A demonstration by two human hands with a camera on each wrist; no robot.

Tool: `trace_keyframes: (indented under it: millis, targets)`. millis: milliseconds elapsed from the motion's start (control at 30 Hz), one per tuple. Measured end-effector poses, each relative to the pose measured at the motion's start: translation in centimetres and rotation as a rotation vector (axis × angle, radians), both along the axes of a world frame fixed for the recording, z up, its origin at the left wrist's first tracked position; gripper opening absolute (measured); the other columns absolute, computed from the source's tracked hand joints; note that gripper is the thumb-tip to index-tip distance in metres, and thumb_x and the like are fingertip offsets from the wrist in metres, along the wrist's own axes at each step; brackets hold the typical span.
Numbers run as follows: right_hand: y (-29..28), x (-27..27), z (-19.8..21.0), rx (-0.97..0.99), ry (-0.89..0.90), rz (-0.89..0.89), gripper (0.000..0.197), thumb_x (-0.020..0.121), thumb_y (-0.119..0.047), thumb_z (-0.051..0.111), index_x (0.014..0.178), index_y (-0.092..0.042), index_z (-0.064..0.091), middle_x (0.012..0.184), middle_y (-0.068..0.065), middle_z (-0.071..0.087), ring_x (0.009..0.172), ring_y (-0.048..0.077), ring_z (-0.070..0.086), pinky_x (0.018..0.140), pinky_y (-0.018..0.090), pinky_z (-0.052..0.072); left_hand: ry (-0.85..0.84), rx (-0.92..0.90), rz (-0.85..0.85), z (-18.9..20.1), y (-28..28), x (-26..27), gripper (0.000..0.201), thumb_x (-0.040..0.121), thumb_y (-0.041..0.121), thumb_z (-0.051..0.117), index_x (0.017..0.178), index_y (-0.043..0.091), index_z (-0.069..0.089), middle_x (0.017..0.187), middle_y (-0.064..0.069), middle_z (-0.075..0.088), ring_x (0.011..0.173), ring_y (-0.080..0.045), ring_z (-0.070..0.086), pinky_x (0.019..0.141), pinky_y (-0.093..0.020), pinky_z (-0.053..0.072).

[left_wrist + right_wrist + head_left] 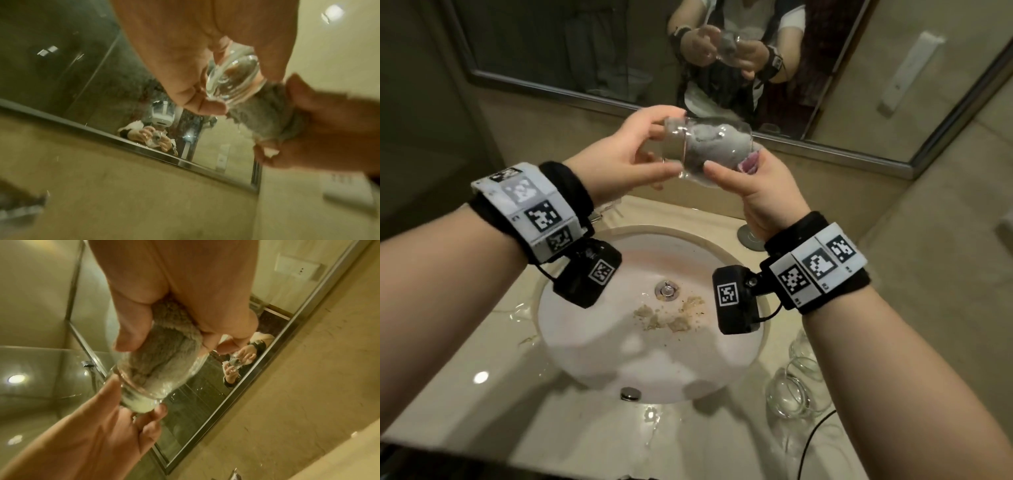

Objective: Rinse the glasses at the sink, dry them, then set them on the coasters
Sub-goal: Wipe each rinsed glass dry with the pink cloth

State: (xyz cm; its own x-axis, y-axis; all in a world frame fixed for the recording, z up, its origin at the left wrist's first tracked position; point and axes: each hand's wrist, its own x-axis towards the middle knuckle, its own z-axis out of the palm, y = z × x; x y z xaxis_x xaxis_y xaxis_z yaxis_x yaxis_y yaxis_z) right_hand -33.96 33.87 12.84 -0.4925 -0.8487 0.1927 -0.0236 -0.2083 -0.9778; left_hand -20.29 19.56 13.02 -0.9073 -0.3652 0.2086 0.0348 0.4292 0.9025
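Observation:
A clear glass (681,137) lies on its side in the air above the sink, with a grey cloth (709,144) stuffed inside. My left hand (664,144) grips its thick base between thumb and fingers. My right hand (732,164) is at the mouth, its thumb on the outside wall, its fingers curled round the cloth's end. In the left wrist view the glass base (232,76) sits in my left hand (205,97), and the cloth (263,116) runs into the right hand (308,121). In the right wrist view the cloth (164,356) fills the glass (174,386), held by the right hand (168,340).
Below is a white basin (592,342) with brownish crumbs (671,317) near the drain (667,289). More clear glasses (791,390) stand on the marble counter (482,394) at the right, beside a black cable (815,442). A round grey disc (751,236) lies behind the basin, under a wall mirror (585,51).

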Motion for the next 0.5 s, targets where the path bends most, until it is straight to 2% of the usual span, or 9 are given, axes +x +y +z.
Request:
trace_keyframes:
  millis: [67,100,133,200,267,333,367,433,500]
  targets:
    - [0.1,-0.1,0.1,-0.001,0.091,-0.041,0.049,0.076,0.007,0.07,0.119,-0.002,0.049,0.106,0.007,0.062,0.095,0.013,0.063,0.084,0.021,0.051,-0.039,0.391,0.081,0.7,1.2,-0.4,0.041,0.091,0.056,0.043,0.121,0.029,0.045,0.116,-0.002,0.056,0.091,-0.021,0.061,0.067,-0.028,0.054]
    - [0.0,0.0,0.1,0.005,0.137,-0.037,0.049,0.076,0.009,0.069,0.118,-0.003,0.048,0.106,0.007,0.061,0.094,0.011,0.062,0.082,0.02,0.051,-0.1,0.506,0.091,0.9,1.4,-0.8,0.052,0.09,0.064,0.031,0.117,0.023,0.051,0.1,-0.002,0.061,0.073,-0.016,0.06,0.058,-0.024,0.051]
    - [-0.1,0.1,0.1,0.01,0.173,-0.018,0.049,0.075,0.009,0.069,0.117,-0.005,0.048,0.106,0.007,0.061,0.094,0.012,0.062,0.082,0.021,0.051,-0.151,0.521,0.078,0.9,1.4,-1.2,0.066,0.087,0.07,0.025,0.114,0.018,0.055,0.084,-0.002,0.061,0.058,-0.012,0.055,0.048,-0.02,0.045]
    - [-0.3,0.2,0.1,0.028,0.203,0.022,0.048,0.074,0.007,0.07,0.115,-0.006,0.049,0.106,0.007,0.061,0.095,0.013,0.063,0.086,0.024,0.052,-0.113,0.469,0.073,0.7,1.4,-1.6,0.073,0.08,0.071,0.037,0.116,0.009,0.052,0.07,-0.003,0.054,0.045,-0.008,0.044,0.039,-0.016,0.034]
    - [-0.2,0.3,0.3,0.044,0.19,0.039,0.036,0.076,0.004,0.069,0.107,-0.007,0.054,0.1,0.003,0.065,0.091,0.011,0.064,0.083,0.023,0.052,-0.026,0.451,0.13,0.4,1.5,-1.8,0.052,0.086,0.058,0.048,0.111,0.012,0.046,0.073,-0.002,0.048,0.047,-0.007,0.04,0.04,-0.015,0.031]
    - [0.0,0.1,0.7,0.046,0.158,0.065,0.022,0.081,0.001,0.065,0.096,-0.014,0.059,0.088,-0.007,0.07,0.085,0.006,0.066,0.079,0.019,0.051,0.036,0.365,0.137,0.2,1.4,-1.8,0.024,0.092,0.046,0.049,0.105,0.026,0.043,0.088,0.001,0.048,0.062,-0.008,0.042,0.05,-0.017,0.035]
    - [0.0,0.0,0.8,0.039,0.146,0.074,0.019,0.084,-0.001,0.063,0.093,-0.017,0.061,0.084,-0.009,0.071,0.084,0.005,0.066,0.079,0.018,0.051,0.057,0.313,0.117,0.0,1.3,-1.8,0.025,0.09,0.046,0.052,0.106,0.031,0.041,0.095,0.002,0.049,0.069,-0.009,0.045,0.055,-0.019,0.037]
    - [-0.1,-0.2,1.0,0.029,0.107,0.08,0.013,0.082,-0.014,0.066,0.094,-0.016,0.063,0.088,-0.005,0.072,0.09,0.012,0.067,0.087,0.025,0.052,0.109,0.187,0.081,-0.2,1.3,-1.8,0.041,0.083,0.047,0.055,0.116,0.033,0.035,0.101,0.005,0.049,0.076,-0.004,0.051,0.06,-0.016,0.042]
    - [-0.4,-0.4,1.1,0.036,0.037,0.083,0.042,0.071,-0.036,0.076,0.103,-0.01,0.065,0.103,0.006,0.071,0.105,0.026,0.064,0.101,0.042,0.046,0.138,0.018,0.067,0.2,1.1,-1.7,0.049,0.083,0.04,0.055,0.123,0.029,0.029,0.103,0.008,0.047,0.08,0.005,0.055,0.067,-0.012,0.045]
